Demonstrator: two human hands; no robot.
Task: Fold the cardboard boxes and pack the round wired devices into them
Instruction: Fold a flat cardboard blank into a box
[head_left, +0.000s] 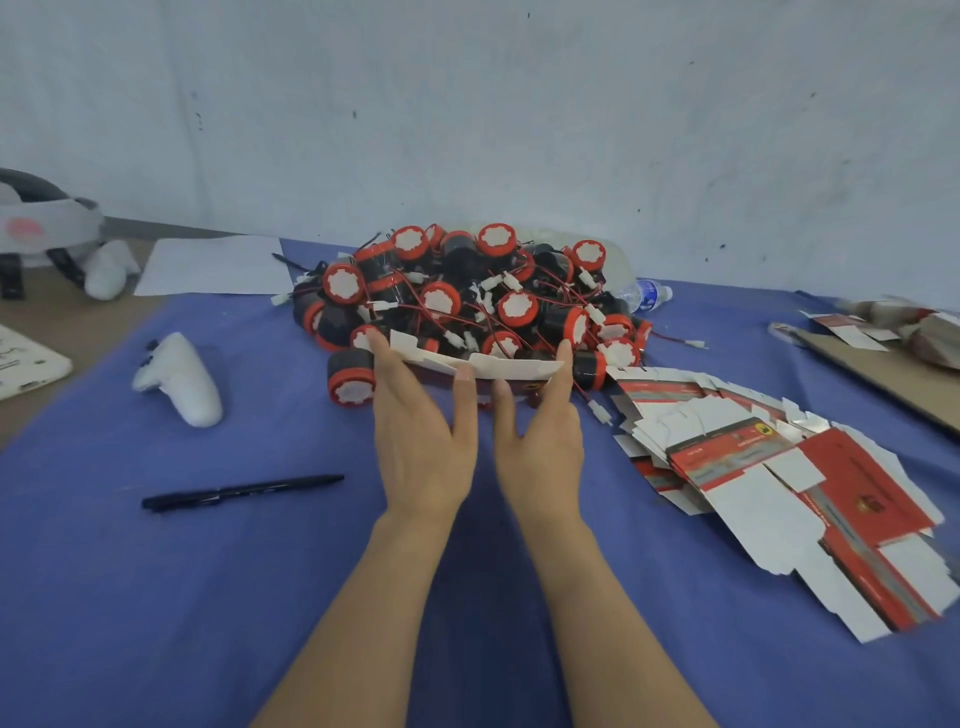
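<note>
Both forearms reach forward over the blue cloth (156, 571) that covers the bench. The left hand (421, 431) and right hand (540, 436) lie side by side, palms turned toward each other, their fingers straight and spread wide. Between them they carry an unfolded box blank (483, 366), white side up, at their fingertips. Each hand's fingers run along one end of it, and both thumbs touch its near edge. To the left of the hands a dark pen (239, 491) lies on the cloth. To their right a stack of flat box blanks (779, 493), red and white, fans out loosely. A white controller (179, 379) lies farther left. Just beyond the held blank, touching its far edge, sits the pile of round wired devices (467, 296), black with red and white caps, their wires tangled. Behind the pile lie a water bottle (649, 293) on its side and a sheet of paper (218, 265).
</note>
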